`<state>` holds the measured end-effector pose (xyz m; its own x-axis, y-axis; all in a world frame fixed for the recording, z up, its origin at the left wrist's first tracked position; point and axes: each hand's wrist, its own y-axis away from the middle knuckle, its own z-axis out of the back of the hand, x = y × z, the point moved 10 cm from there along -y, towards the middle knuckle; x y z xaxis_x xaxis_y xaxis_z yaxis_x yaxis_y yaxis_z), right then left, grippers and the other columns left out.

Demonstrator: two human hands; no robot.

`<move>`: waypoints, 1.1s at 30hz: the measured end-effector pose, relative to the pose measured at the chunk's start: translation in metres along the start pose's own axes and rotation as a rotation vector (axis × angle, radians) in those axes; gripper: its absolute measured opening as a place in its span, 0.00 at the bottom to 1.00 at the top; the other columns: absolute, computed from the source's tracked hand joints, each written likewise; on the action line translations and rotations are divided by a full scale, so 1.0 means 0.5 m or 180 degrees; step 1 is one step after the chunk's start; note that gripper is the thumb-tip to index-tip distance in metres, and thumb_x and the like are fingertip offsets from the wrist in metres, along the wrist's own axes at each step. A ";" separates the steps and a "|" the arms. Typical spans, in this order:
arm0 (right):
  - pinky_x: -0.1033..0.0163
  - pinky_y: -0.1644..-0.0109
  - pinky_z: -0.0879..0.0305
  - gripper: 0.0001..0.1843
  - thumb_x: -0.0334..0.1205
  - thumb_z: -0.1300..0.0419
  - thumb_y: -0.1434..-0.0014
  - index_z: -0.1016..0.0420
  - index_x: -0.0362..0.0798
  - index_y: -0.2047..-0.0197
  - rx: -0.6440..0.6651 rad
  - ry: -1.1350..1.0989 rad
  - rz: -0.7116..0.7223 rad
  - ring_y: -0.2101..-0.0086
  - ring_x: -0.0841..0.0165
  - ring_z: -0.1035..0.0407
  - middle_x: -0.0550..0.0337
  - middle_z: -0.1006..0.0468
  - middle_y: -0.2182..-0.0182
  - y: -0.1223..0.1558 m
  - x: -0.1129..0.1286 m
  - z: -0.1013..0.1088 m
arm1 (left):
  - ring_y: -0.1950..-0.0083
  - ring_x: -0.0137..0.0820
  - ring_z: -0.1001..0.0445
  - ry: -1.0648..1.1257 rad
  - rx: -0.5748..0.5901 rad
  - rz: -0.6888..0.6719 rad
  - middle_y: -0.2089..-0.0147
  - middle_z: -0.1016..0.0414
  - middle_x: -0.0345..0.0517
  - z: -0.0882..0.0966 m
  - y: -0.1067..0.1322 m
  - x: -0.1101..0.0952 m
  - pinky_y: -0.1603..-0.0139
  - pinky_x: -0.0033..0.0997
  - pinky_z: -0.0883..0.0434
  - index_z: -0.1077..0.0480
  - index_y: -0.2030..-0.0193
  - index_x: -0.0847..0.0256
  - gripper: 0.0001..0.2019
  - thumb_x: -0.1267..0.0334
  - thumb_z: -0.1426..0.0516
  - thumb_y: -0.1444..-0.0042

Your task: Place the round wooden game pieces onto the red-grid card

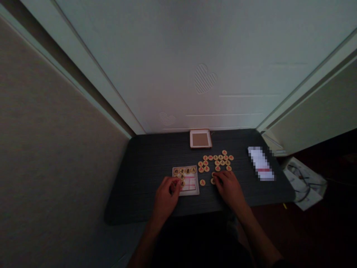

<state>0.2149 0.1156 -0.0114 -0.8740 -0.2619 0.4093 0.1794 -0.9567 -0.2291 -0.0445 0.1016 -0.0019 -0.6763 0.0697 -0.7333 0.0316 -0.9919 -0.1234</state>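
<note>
My left hand (167,195) rests over the left edge of a shallow box (193,192), thumb and fingers pinched together. Whatever may be between these fingertips is hidden. Inside the box, round xiangqi pieces with dark characters lie in rows, a top-row piece (187,171) among them; red lines show on the bare floor. On the table to the right, my right hand (231,189) has its fingertips closed on a xiangqi piece (213,174). Another piece (212,181) sits partly under these fingers. A red-marked piece (202,182) lies alone between box and right hand.
Several loose pieces, one red-marked (210,158), spread over the dark table (147,160) beyond my right hand. A box lid or tray (200,140) stands at the back edge by the white door (178,93). A blurred-out item (260,163) lies at the right; a white bag (305,184) is beyond the table.
</note>
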 end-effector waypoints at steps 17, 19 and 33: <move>0.61 0.63 0.36 0.05 0.39 0.37 0.39 0.25 0.52 0.67 -0.0159 0.0574 -0.0346 0.66 0.60 0.27 0.55 0.21 0.70 -0.041 0.029 -0.004 | 0.67 0.32 0.25 0.0116 -0.0075 0.0044 0.64 0.25 0.42 0.014 0.007 0.004 0.61 0.33 0.28 0.25 0.60 0.57 0.10 0.56 0.45 0.35; 0.61 0.64 0.35 0.05 0.40 0.38 0.38 0.25 0.52 0.66 -0.0186 0.0358 -0.0408 0.67 0.61 0.27 0.56 0.21 0.70 -0.039 0.027 0.004 | 0.67 0.33 0.24 0.0159 -0.0071 0.0046 0.64 0.24 0.42 0.011 0.008 0.001 0.61 0.33 0.27 0.25 0.60 0.57 0.10 0.55 0.45 0.35; 0.58 0.51 0.26 0.10 0.37 0.40 0.35 0.26 0.52 0.51 0.0033 -0.1668 0.0466 0.56 0.63 0.24 0.55 0.20 0.56 0.002 0.165 0.029 | 0.58 0.38 0.18 0.1950 0.0802 0.0751 0.53 0.17 0.50 -0.104 0.034 -0.036 0.61 0.37 0.20 0.23 0.50 0.58 0.16 0.53 0.44 0.36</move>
<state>0.1495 0.0914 0.0349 -0.4977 -0.4180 0.7599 0.2890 -0.9060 -0.3091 0.0064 0.0891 -0.0254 -0.1336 -0.1762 -0.9752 -0.0951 -0.9773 0.1896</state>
